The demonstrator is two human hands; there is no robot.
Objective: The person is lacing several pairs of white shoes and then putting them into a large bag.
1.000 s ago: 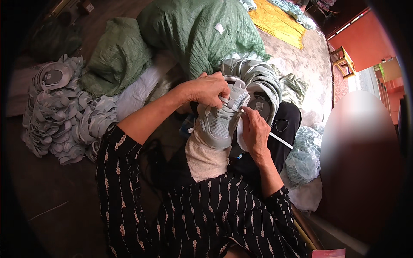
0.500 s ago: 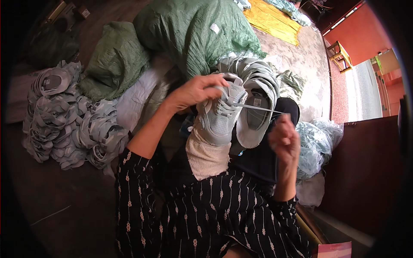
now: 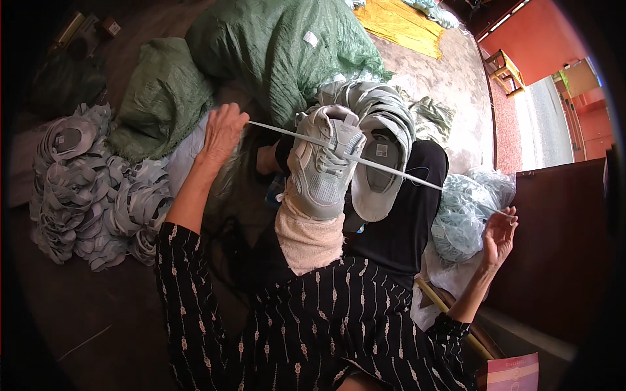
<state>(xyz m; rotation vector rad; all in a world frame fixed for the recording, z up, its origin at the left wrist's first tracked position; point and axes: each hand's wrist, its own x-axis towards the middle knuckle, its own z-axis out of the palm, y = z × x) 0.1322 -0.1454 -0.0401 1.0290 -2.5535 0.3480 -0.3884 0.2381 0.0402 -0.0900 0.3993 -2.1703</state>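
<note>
I'm seeing white labels (image 3: 310, 39) on the green sack (image 3: 274, 73), twelve o'clock, and inside the grey shoe (image 3: 373, 203), two o'clock, but reading nothing.

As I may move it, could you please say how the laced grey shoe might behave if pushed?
The laced grey shoe would probably flex at its mesh toe. It could tip, lying over soft-looking cream cloth. The taut-looking lace across it might tug it sideways.

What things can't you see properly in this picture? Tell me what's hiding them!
All in the head view:
- Bottom of the sneaker: hidden beneath the shoe itself.
- Palm of the left hand: covered by the hand's own back.
- Whether the lace reaches the right hand: too thin and faint to tell.
- Inside of the big green sack: its cloth covers it.
- Pink card: cut off by the lower edge.
</note>
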